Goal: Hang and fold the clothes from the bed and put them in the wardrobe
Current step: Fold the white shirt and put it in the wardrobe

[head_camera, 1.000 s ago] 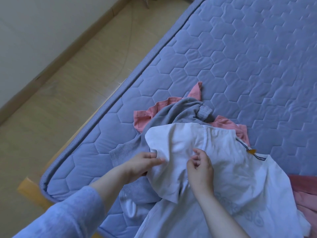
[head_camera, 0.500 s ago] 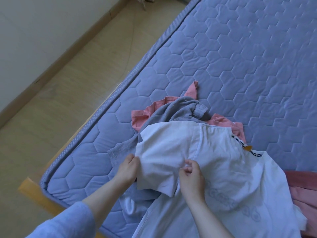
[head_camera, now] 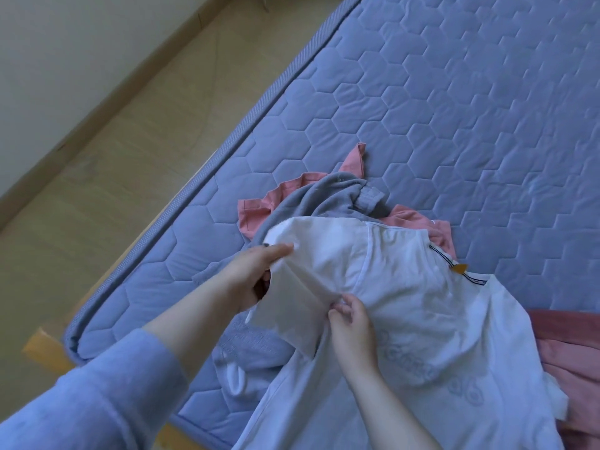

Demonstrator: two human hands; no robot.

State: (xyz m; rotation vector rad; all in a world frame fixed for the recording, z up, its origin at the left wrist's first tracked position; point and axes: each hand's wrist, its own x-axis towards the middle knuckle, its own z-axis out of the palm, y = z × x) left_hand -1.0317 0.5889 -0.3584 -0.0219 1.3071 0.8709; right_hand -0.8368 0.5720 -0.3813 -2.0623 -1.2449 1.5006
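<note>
Shirt [head_camera: 406, 287] lies over other clothes [head_camera: 324, 203] on the mattress [head_camera: 422, 108]. Left hand [head_camera: 256, 277] grips its sleeve [head_camera: 292, 306]; right hand [head_camera: 352, 323] pinches cloth, seemingly at the armpit.

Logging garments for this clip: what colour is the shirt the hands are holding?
The shirt is white, with dark striped collar trim; clearest in the head view.

Mattress [head_camera: 454, 108]: far and right stretches bare, open to a reaching hand; near middle blocked by a heap of clothes, white shirt [head_camera: 406, 287] on top, grey garment [head_camera: 321, 203] under it, pink garment [head_camera: 253, 212] poking out on the far side; darker pink cloth [head_camera: 574, 345] at the right edge; left hand [head_camera: 253, 277] and right hand [head_camera: 352, 323] pinching the shirt's left sleeve; floor [head_camera: 130, 157] to the left open up to the wall [head_camera: 65, 60].
</note>
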